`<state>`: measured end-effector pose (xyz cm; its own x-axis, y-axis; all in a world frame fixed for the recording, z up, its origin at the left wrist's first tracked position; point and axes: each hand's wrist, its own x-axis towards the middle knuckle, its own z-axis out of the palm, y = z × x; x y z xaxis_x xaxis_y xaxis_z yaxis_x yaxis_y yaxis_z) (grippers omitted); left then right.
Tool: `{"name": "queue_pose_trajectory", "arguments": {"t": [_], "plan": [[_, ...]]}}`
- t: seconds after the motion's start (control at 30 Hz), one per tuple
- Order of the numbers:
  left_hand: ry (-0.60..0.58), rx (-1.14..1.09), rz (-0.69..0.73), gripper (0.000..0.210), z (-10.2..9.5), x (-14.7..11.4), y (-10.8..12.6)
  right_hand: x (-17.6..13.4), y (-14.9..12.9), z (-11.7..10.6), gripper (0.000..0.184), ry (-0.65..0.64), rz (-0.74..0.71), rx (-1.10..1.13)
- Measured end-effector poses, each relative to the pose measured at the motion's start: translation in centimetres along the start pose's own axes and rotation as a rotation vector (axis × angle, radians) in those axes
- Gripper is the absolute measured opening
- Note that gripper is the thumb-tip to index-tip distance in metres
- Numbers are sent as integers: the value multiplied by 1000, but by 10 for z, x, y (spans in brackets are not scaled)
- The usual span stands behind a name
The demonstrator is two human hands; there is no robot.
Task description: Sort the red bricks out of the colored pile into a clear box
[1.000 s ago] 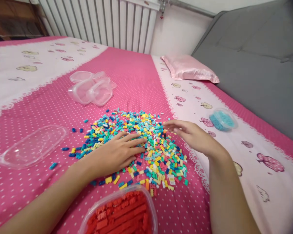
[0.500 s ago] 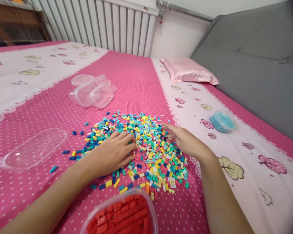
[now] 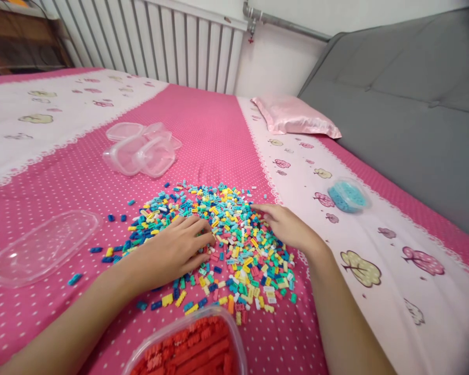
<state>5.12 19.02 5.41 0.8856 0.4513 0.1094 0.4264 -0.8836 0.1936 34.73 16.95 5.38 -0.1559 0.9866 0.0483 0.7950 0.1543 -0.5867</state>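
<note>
A heap of small toy building bricks (image 3: 242, 260) in blue, teal, yellow, green, pink and white lies spread over the bed. My left hand (image 3: 175, 250) rests palm down on the heap's left side, fingers slightly bent and thumb apart from the index finger. At the heap's right edge is my right hand (image 3: 285, 225), its index finger stretched out over the bricks and the other fingers partly hidden beneath. I see nothing held in either hand. Nearest my body stands a clear plastic tub (image 3: 240, 338) full of red bricks (image 3: 197, 346).
A clear lid (image 3: 47, 245) lies at the left. Several clear empty containers (image 3: 140, 151) are grouped beyond the heap. To the right sits a tub of light blue bricks (image 3: 347, 195). A pink pillow (image 3: 295, 117) rests near the grey headboard (image 3: 406, 99).
The view has shifted slightly, so everything sits a little further left and lower. My right hand's fingers have moved slightly among the bricks; my left hand stays on the heap.
</note>
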Motion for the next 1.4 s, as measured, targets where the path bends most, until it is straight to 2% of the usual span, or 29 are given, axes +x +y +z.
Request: {"name": "queue_pose_trajectory", "arguments": {"t": [0.17, 0.23, 0.33, 0.4, 0.57, 0.63, 0.73, 0.83, 0.93, 1.0, 1.1, 1.17, 1.23, 1.3, 1.4], "plan": [[9, -16, 1, 22, 0, -1, 0, -3, 1, -8, 48, -103, 5, 190], [10, -11, 5, 22, 1, -1, -1, -4, 4, -12, 48, -28, 50, 178], [24, -25, 10, 20, 2, -2, -1, -1, 6, -8, 44, 125, 110, 31], [31, -36, 13, 19, 2, -2, -1, 2, -1, 3, 46, 120, 100, -1], [31, 24, -4, 19, -1, 0, 0, 0, -46, 36, 61, -96, 5, -38], [120, 39, -28, 22, -3, 1, 1, -4, -66, 46, 56, -163, -119, -50], [285, 47, -101, 25, -5, 1, 0, -9, -88, 55, 38, -235, -318, 8], [300, 44, -133, 27, -5, -1, -3, -11, -97, 55, 33, -340, -445, 57], [228, 6, -102, 34, -4, -1, -6, -12, -91, 38, 37, -472, -483, 130], [173, -14, -80, 34, -5, -1, -6, -14, -79, 15, 39, -525, -454, 217], [99, -28, -48, 29, -4, 0, -6, -20, -54, -23, 34, -405, -279, 280], [82, -36, -38, 25, -4, 0, -7, -24, -36, -40, 33, -328, -96, 220], [82, -46, -39, 24, -3, -1, -9, -25, -22, -46, 35, -382, 115, 176], [81, -56, -42, 24, -2, -1, -10, -24, -13, -42, 35, -479, 244, 176], [67, -63, -38, 24, -1, 0, -10, -18, -12, -28, 31, -499, 184, 191]]}}
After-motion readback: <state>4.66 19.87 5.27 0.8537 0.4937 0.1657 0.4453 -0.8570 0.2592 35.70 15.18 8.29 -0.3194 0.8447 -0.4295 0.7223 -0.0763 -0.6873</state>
